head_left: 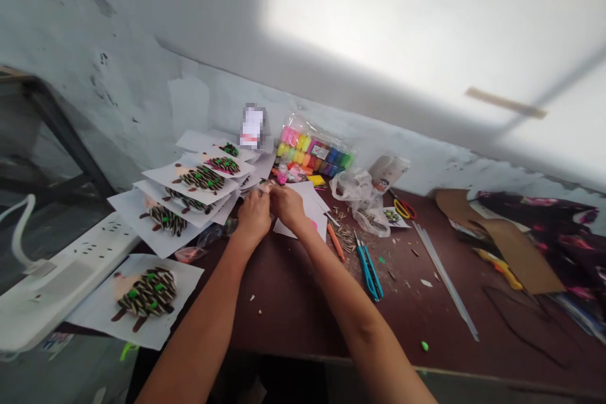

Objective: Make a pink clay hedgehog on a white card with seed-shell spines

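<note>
My left hand [255, 211] and my right hand [288, 205] meet over the left edge of a white paper sheet [310, 205]. The fingers of both are curled together at something small, which they hide. Pink clay [283, 175] and small clay packets lie just beyond them. To the left is a pile of white sheets with hedgehog figures [201, 178] made of striped seeds and green bits. One more hedgehog sheet [146, 297] lies nearer the front. A clear pack of coloured clay [315, 148] leans against the wall.
A white power strip [71, 271] runs along the left. Right of the paper are an orange tool [335, 242], loose seeds [348, 237], a teal cutter [369, 270], a plastic bag [372, 214], scissors [404, 209], a clear strip [445, 278] and brown cardboard [521, 255].
</note>
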{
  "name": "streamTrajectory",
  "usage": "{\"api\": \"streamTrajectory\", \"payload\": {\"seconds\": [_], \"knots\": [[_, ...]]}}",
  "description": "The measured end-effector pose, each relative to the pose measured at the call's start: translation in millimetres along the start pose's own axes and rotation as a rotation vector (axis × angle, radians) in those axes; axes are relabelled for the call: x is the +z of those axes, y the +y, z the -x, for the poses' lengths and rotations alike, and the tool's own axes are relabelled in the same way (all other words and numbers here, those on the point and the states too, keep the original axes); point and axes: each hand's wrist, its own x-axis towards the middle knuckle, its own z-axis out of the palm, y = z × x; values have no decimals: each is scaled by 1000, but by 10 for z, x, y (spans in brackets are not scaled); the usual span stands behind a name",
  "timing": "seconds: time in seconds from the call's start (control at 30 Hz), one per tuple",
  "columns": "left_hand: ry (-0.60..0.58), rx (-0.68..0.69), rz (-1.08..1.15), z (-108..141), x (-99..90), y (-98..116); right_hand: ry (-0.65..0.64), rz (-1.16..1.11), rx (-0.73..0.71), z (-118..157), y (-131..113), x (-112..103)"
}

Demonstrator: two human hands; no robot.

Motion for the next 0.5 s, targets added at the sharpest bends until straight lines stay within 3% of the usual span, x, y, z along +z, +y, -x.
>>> {"api": "streamTrajectory", "payload": {"seconds": [0.23, 0.4, 0.5], "knots": [[45, 101, 520, -164, -53, -138, -18, -136, -51, 57, 117, 17], [82, 90, 937, -182, -66, -120, 193, -589, 15, 174, 238, -22], [32, 67, 1147, -174, -61, -72, 124, -781, 3, 333, 346, -45]]}}
